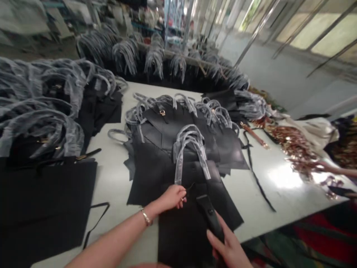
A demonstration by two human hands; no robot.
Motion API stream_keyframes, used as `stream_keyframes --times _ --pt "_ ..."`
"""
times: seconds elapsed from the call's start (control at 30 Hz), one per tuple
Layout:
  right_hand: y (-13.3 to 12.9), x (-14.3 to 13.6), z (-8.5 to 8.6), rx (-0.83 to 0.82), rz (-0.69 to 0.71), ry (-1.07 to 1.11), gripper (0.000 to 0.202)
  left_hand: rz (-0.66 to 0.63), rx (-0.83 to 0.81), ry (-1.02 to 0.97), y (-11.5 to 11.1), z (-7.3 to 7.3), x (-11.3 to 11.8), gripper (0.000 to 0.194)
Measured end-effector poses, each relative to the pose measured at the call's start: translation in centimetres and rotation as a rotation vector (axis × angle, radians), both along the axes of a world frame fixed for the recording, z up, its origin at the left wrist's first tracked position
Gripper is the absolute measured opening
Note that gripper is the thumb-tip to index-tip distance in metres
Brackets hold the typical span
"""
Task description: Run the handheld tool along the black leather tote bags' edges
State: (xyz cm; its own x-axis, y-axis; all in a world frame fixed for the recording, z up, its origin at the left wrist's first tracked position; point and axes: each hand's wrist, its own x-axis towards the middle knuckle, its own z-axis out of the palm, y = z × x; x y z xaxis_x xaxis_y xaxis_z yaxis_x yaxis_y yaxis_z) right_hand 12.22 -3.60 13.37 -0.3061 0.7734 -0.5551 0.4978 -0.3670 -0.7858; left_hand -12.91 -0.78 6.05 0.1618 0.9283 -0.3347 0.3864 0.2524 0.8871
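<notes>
My right hand [227, 242] is wrapped round a black hand-held tool [209, 214] that looks like a hair clipper; its flat head points up and to the left. My left hand [174, 197], a bracelet on its wrist, is closed in a pinch, with a thin black strip [191, 187] coming out at the fingertips. Both hands are over a flat black bag piece [181, 242], whose handles [192, 139] in clear plastic wrap lie just beyond my left hand. The clipper's head is a little to the right of the left fingertips and apart from them.
More black bag pieces [184, 115] with wrapped handles are layered behind on the white table [111, 171]. Further stacks [47, 201] stand at the left. On the right lie a loose black strap [252, 167], a brown strap [255, 136] and shiny copper-coloured straps [298, 149], near another person's arm [337, 169].
</notes>
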Motion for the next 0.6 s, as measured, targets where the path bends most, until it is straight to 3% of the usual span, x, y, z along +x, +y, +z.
stream_keyframes --times 0.1,0.2,0.4,0.6 --pt "-0.2 0.0 0.7 -0.103 0.044 0.024 0.083 0.161 -0.112 -0.360 -2.8 -1.4 1.3 0.029" --pt "-0.1 -1.2 1.2 -0.196 0.093 0.061 0.080 0.325 -0.152 -0.727 -4.1 -1.7 2.3 0.023" --pt "0.7 -3.0 0.5 -0.168 0.041 0.091 0.081 0.361 -0.210 -0.856 -4.2 -1.2 2.7 0.026" --pt "0.8 -2.8 1.0 -0.202 0.100 0.043 0.079 0.392 -0.238 -0.902 -4.2 -0.4 3.1 0.026"
